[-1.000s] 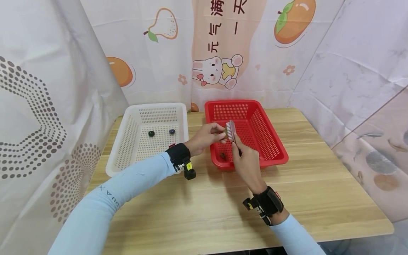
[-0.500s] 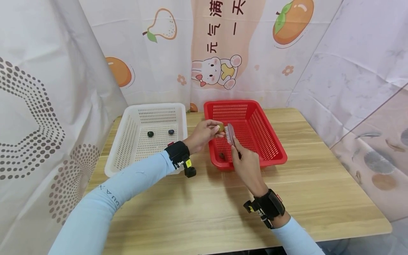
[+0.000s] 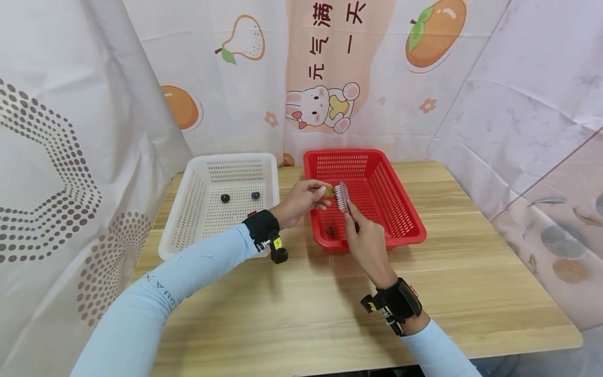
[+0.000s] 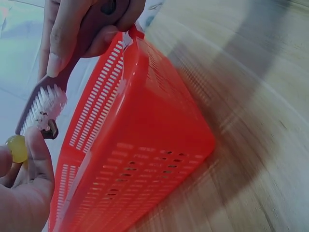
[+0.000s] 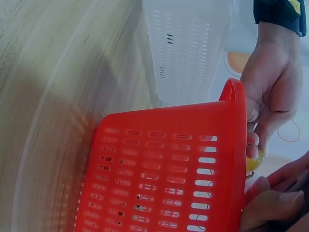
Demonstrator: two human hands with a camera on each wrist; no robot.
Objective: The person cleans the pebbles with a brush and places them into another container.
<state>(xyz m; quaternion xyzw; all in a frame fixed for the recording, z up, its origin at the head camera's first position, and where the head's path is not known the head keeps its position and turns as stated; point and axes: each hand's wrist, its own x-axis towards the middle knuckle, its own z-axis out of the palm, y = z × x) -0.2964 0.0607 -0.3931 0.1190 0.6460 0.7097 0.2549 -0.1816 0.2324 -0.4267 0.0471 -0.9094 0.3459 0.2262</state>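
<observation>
The right hand [image 3: 368, 238] is gripping a brush [image 3: 346, 198] and the left hand [image 3: 299, 202] is pinching a yellow ball [image 3: 328, 192] beside the bristles [image 3: 339, 198], over the red basket [image 3: 388, 193], so a hard rub might be sending the ball slipping out. The rim [image 3: 405, 240] is standing close, where a wrist could be bumping, and a lump [image 3: 330, 230] that looks brown is lying inside. Two dark lumps [image 3: 225, 198] are sitting in the white basket [image 3: 183, 214].
</observation>
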